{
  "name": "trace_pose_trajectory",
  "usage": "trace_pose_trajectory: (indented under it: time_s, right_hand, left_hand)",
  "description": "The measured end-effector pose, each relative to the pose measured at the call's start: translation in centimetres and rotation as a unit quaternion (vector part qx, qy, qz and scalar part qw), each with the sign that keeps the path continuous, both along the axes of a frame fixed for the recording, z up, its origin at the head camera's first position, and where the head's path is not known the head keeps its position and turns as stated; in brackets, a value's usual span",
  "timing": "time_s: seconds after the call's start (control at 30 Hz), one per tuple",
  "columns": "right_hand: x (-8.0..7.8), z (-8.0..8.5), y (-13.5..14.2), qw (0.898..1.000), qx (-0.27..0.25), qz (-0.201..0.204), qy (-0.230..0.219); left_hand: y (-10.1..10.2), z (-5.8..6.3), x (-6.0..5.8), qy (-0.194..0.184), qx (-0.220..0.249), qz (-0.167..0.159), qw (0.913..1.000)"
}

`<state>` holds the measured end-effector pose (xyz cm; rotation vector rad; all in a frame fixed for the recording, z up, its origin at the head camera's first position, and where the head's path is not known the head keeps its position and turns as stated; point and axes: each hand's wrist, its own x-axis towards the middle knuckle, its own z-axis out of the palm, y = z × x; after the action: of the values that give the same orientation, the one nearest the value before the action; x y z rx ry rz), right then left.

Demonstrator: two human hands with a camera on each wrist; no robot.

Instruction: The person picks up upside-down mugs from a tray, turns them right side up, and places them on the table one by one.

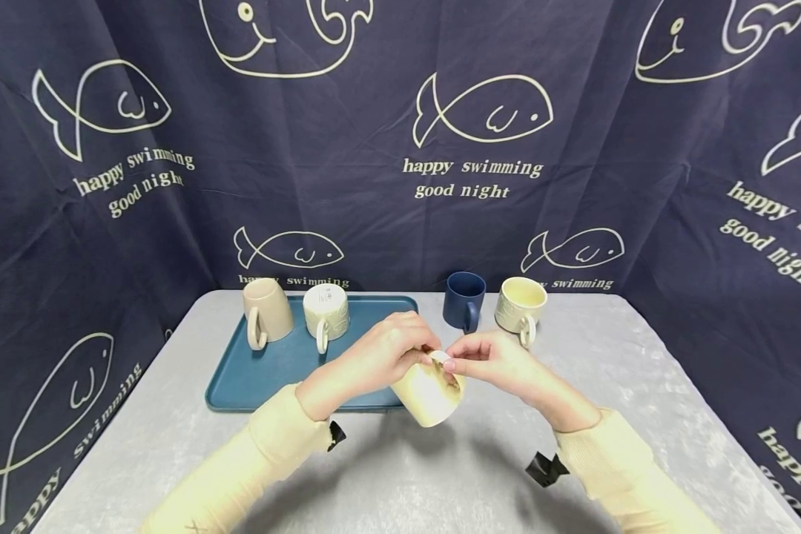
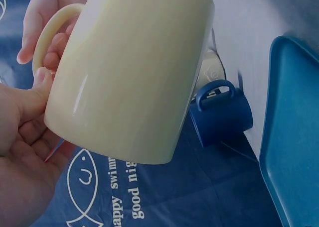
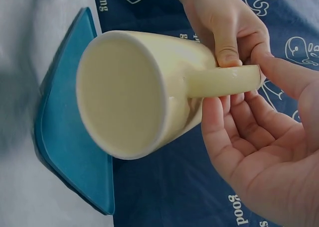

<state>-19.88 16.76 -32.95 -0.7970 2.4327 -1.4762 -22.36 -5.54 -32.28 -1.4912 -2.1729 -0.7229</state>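
Note:
A pale yellow mug (image 1: pixel 427 393) is held up in both hands, tilted, over the front right corner of the blue tray (image 1: pixel 260 382). My left hand (image 1: pixel 390 348) grips it by the handle, its thumb pressed on the handle in the right wrist view. From the other side my right hand (image 1: pixel 497 363) holds the same handle (image 3: pixel 224 81) between thumb and fingers. In the left wrist view the mug's smooth side (image 2: pixel 129 77) fills the middle and hides part of the right hand.
On the tray's far side a beige mug (image 1: pixel 272 311) and a white patterned mug (image 1: pixel 327 308) stand upside down. To the tray's right are a dark blue mug (image 1: pixel 459 302) and a cream mug with a yellow inside (image 1: pixel 517 311). A dark fish-print cloth (image 1: pixel 347 200) hangs behind the grey table (image 1: pixel 641 386).

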Motion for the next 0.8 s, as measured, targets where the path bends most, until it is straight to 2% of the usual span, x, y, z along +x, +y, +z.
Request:
trace_pose_trajectory:
  time_s: [0.33,0.43,0.6,0.8]
  right_hand:
    - [-0.08,-0.16,0.11,0.998,-0.019,0.043,-0.039]
    - [-0.13,-0.37,0.05,0.998,-0.030,0.049,-0.036]
    - [0.00,-0.49,-0.07,0.998,-0.048,0.043,-0.021]
    - [0.29,-0.40,-0.18,0.999,-0.047,0.014,0.005]
  left_hand:
    - [0.12,-0.04,0.09,-0.007,-0.019,-0.006,0.9998]
    - [0.11,-0.12,-0.02,-0.013,-0.018,-0.006,0.9997]
    - [0.15,-0.14,-0.10,-0.013,-0.006,-0.003,0.9999]
    - [0.22,0.09,-0.06,-0.002,-0.002,-0.002,1.0000]
